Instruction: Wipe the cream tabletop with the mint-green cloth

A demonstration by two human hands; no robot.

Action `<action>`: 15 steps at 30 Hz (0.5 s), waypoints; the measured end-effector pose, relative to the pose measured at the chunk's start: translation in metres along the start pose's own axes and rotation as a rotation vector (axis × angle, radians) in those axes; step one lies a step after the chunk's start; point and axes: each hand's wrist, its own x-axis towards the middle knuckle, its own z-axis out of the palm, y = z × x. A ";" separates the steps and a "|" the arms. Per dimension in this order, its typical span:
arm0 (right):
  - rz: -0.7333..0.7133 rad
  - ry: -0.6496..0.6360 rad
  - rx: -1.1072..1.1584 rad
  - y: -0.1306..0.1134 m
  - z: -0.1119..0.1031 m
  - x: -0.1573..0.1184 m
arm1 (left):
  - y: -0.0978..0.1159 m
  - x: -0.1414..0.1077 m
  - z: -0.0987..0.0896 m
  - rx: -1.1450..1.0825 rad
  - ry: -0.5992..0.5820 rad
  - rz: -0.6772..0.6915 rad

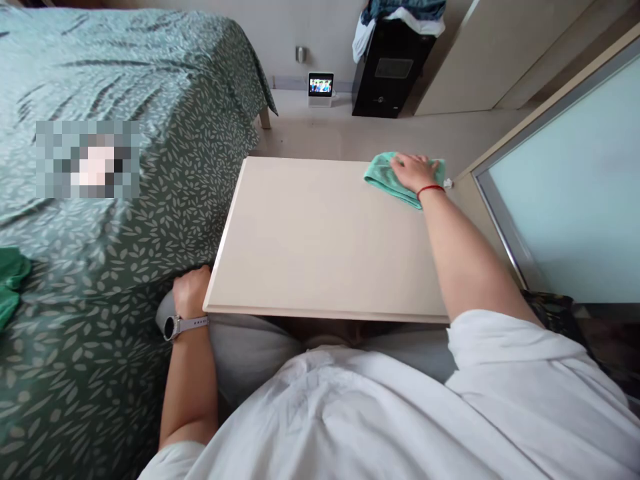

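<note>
My right hand (414,173) presses down on a folded green cloth (384,175) at the far right corner of a small cream table (320,233). Its fingers lie over the cloth and grip it against the top; a red string is around the wrist. Down by the table's near left edge, my left hand (191,292) rests at my knee with the fingers curled. Most of those fingers are hidden, so whether they hold anything does not show. A watch (173,327) with a pale strap is on that wrist.
A bed (165,133) with a leafy green cover runs along the left, with a green fabric (13,280) on it. By the wall stand a small lit screen (321,85) and a black cabinet (393,70) topped with clothes. A frosted panel (585,180) flanks the right.
</note>
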 end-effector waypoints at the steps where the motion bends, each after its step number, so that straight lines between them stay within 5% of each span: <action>1: 0.037 0.030 0.026 0.018 -0.001 -0.004 | 0.000 0.000 0.000 0.008 -0.005 -0.001; 7: 0.212 0.089 0.125 0.071 0.009 -0.060 | 0.001 0.001 -0.001 0.055 0.008 0.004; 11: 0.209 0.081 0.046 0.086 0.022 -0.141 | 0.004 0.000 -0.002 0.076 0.006 0.005; 15: 0.126 0.203 0.025 0.102 0.038 -0.235 | 0.002 0.001 0.002 0.100 0.007 0.001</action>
